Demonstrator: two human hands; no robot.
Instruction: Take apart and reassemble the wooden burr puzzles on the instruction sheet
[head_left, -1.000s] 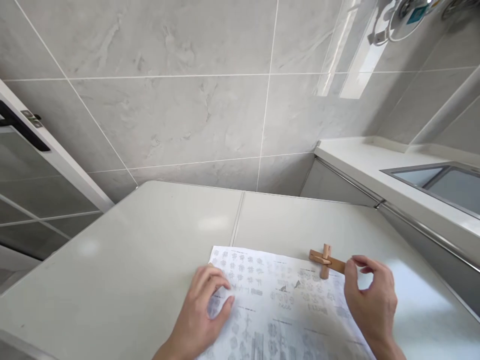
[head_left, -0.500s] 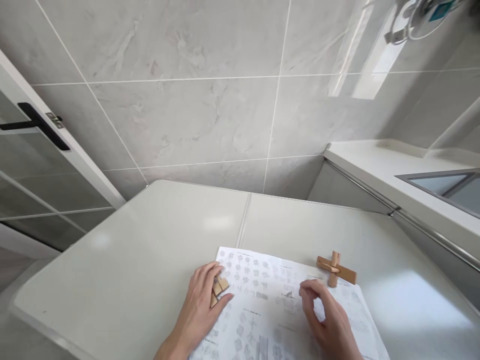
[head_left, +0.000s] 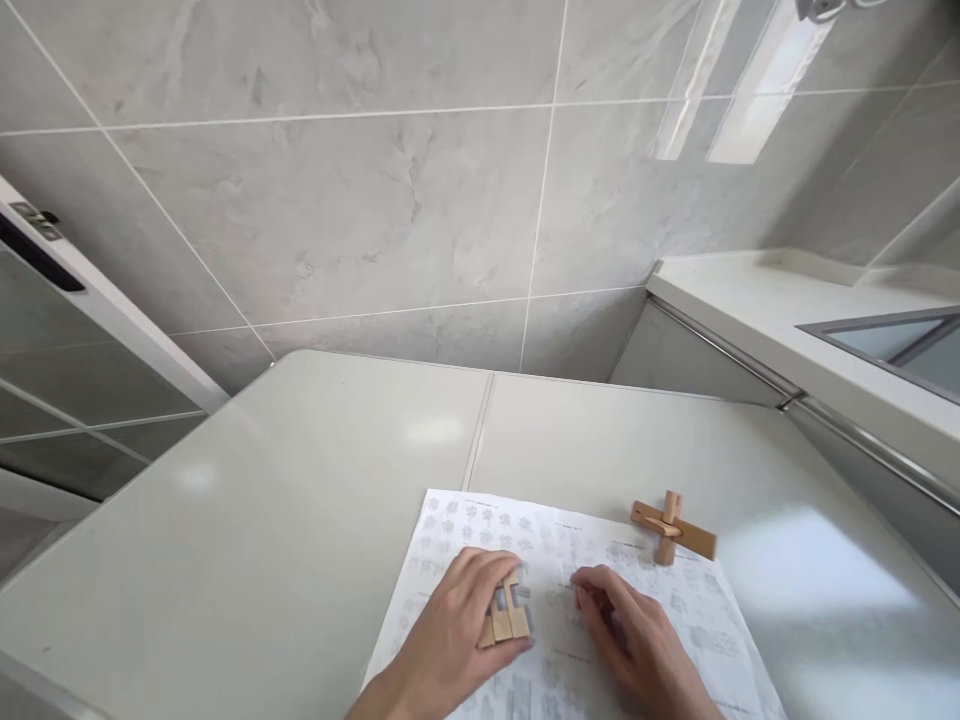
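Observation:
My left hand (head_left: 457,630) is closed around several notched, light wooden puzzle pieces (head_left: 510,622), held together just above the printed sheet. Part of these pieces is hidden by the fingers and palm. To the right, over the same printed sheet (head_left: 555,560), my right hand (head_left: 637,635) has its fingers curled in toward the thumb. What it holds, if anything, is hidden. Beyond the right hand, an assembled cross-shaped wooden puzzle (head_left: 667,530) rests at the sheet's upper right edge. The sheet shows rows of small grey figures.
The sheet lies on a pale tabletop (head_left: 360,440) with a seam running away from me. A grey tiled wall (head_left: 420,220) stands behind. On the right is a white counter (head_left: 750,300) with a metal rail (head_left: 720,345); a glazed door (head_left: 97,370) stands on the left.
My left hand has moved right with the puzzle pieces, from the sheet's left edge to over its middle. My right hand has shifted slightly left and its fingers have curled closer.

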